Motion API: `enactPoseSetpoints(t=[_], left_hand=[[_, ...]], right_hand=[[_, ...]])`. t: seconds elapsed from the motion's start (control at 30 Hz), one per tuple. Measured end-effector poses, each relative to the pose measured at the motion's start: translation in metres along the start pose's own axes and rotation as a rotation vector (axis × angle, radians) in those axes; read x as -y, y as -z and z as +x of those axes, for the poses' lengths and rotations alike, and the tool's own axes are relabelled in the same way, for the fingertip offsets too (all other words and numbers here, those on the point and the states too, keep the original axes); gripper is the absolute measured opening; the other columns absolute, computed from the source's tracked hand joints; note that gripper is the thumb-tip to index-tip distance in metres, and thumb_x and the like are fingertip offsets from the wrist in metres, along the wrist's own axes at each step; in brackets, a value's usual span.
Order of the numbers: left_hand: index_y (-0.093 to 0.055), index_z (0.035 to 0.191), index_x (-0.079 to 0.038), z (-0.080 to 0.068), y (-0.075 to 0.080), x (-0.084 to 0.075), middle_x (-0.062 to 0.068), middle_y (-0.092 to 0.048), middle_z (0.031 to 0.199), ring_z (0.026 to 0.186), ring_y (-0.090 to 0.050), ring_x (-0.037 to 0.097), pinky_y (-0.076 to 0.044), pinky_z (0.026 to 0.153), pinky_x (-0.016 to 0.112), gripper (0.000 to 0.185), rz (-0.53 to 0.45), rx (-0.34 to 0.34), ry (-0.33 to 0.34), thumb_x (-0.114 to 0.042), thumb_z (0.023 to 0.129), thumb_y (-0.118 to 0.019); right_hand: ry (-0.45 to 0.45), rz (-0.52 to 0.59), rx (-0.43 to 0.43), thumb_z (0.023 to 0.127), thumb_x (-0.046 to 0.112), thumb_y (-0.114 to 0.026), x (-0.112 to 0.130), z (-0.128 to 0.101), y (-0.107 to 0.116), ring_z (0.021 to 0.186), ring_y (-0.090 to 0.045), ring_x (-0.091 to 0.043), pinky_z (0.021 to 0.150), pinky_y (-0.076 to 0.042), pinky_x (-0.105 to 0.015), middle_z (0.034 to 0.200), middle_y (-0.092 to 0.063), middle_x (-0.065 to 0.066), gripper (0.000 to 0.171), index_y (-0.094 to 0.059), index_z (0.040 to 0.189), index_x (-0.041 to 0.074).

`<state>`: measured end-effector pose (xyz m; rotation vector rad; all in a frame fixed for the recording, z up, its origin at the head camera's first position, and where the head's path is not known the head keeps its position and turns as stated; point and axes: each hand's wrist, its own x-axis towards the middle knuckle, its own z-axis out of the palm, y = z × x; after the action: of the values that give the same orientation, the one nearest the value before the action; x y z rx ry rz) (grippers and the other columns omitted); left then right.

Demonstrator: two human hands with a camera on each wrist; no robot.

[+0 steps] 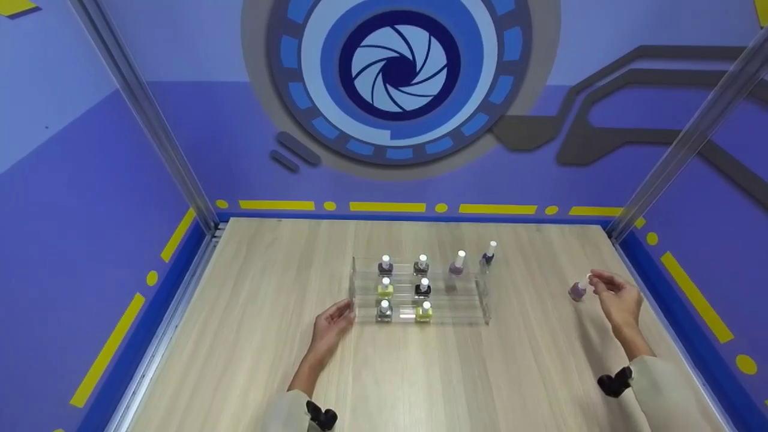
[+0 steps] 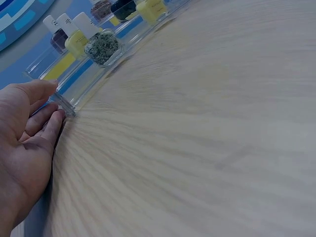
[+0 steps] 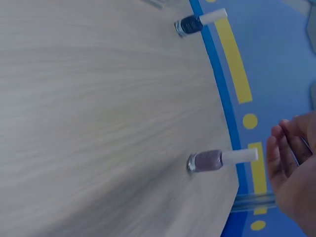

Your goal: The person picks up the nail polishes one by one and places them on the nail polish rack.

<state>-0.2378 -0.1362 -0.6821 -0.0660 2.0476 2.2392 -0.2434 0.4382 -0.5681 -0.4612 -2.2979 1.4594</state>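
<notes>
A clear tiered display rack point(image 1: 450, 312) stands on the table with nail polish bottles on its steps. My left hand point(image 1: 333, 324) touches its left end panel, thumb and fingertips against the clear edge point(image 2: 66, 103). At the far right, a mauve nail polish bottle point(image 1: 578, 291) stands upright on the table. My right hand point(image 1: 618, 300) is beside its white cap point(image 3: 240, 156); in the right wrist view a small gap separates the loosely bent fingers from the cap. Another mauve bottle point(image 1: 457, 267) is at the rack's upper right; whether it is on the step or behind, I cannot tell.
Left and middle columns hold dark bottles point(image 1: 386, 267), yellow bottles point(image 1: 425, 313) and a speckled green bottle point(image 2: 102, 48). A dark blue bottle point(image 1: 488, 258) stands on the table behind the rack's right end. Purple walls and metal posts point(image 1: 678, 144) bound the wooden table point(image 1: 258, 270).
</notes>
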Motion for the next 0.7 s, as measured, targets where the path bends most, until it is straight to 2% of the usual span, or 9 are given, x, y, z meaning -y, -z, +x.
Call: enactPoseSetpoints(t=[0.1, 0.23, 0.43, 0.5, 0.57, 0.63, 0.7], left_hand=[[-0.051, 0.145, 0.003, 0.000, 0.001, 0.001, 0.024, -0.052, 0.151, 0.142, -0.050, 0.037, -0.054, 0.105, 0.022, 0.048, -0.008, -0.001, 0.001, -0.013, 0.102, -0.063], [-0.052, 0.145, 0.003, -0.001, 0.004, 0.003, 0.023, -0.053, 0.151, 0.141, -0.051, 0.036, -0.054, 0.104, 0.021, 0.048, 0.003, 0.000, -0.002, -0.013, 0.101, -0.064], [-0.051, 0.146, 0.001, -0.002, 0.006, 0.000, 0.022, -0.051, 0.153, 0.144, -0.048, 0.036, -0.052, 0.109, 0.025, 0.048, 0.008, 0.005, -0.006, -0.013, 0.102, -0.062], [-0.049, 0.147, 0.002, -0.002, 0.005, -0.001, 0.023, -0.049, 0.154, 0.145, -0.046, 0.038, -0.050, 0.112, 0.028, 0.049, 0.019, 0.014, -0.016, -0.014, 0.103, -0.061], [-0.048, 0.148, 0.001, -0.002, 0.004, -0.002, 0.022, -0.048, 0.155, 0.147, -0.044, 0.038, -0.048, 0.114, 0.031, 0.049, 0.021, 0.022, -0.013, -0.015, 0.103, -0.061], [-0.048, 0.148, 0.001, -0.003, 0.002, -0.002, 0.022, -0.048, 0.155, 0.147, -0.044, 0.037, -0.048, 0.114, 0.032, 0.050, 0.020, 0.020, -0.007, -0.016, 0.103, -0.061], [-0.047, 0.148, 0.002, -0.003, 0.000, -0.001, 0.024, -0.048, 0.155, 0.146, -0.045, 0.038, -0.048, 0.114, 0.031, 0.051, 0.016, 0.023, -0.009, -0.016, 0.103, -0.061]], right_hand=[[-0.050, -0.023, -0.038, 0.100, 0.010, -0.063, -0.005, 0.006, 0.001, 0.074, -0.059, 0.016, 0.067, -0.050, -0.001, 0.078, -0.061, 0.034, 0.030, -0.065, 0.123, -0.009], [-0.061, -0.081, -0.084, 0.098, 0.009, -0.066, -0.014, 0.012, -0.002, 0.073, -0.053, 0.019, 0.067, -0.045, 0.001, 0.080, -0.057, 0.034, 0.032, -0.065, 0.126, -0.006], [-0.100, -0.133, -0.037, 0.094, 0.011, -0.072, -0.029, 0.017, -0.008, 0.074, -0.049, 0.022, 0.067, -0.043, 0.001, 0.088, -0.057, 0.029, 0.048, -0.058, 0.137, -0.004], [-0.120, -0.154, -0.014, 0.093, 0.013, -0.073, -0.033, 0.018, -0.009, 0.075, -0.049, 0.023, 0.067, -0.043, 0.002, 0.099, -0.067, 0.016, 0.052, -0.056, 0.140, -0.005], [-0.129, -0.177, 0.012, 0.094, 0.015, -0.072, -0.036, 0.019, -0.009, 0.077, -0.046, 0.024, 0.068, -0.042, 0.003, 0.117, -0.072, -0.003, 0.056, -0.053, 0.142, -0.005], [-0.125, -0.204, 0.039, 0.096, 0.016, -0.071, -0.037, 0.020, -0.009, 0.077, -0.044, 0.025, 0.068, -0.040, 0.004, 0.134, -0.066, -0.021, 0.056, -0.051, 0.144, -0.006], [-0.096, -0.222, 0.059, 0.097, 0.014, -0.069, -0.038, 0.021, -0.009, 0.077, -0.042, 0.026, 0.068, -0.039, 0.005, 0.141, -0.058, -0.030, 0.055, -0.051, 0.143, -0.007]])
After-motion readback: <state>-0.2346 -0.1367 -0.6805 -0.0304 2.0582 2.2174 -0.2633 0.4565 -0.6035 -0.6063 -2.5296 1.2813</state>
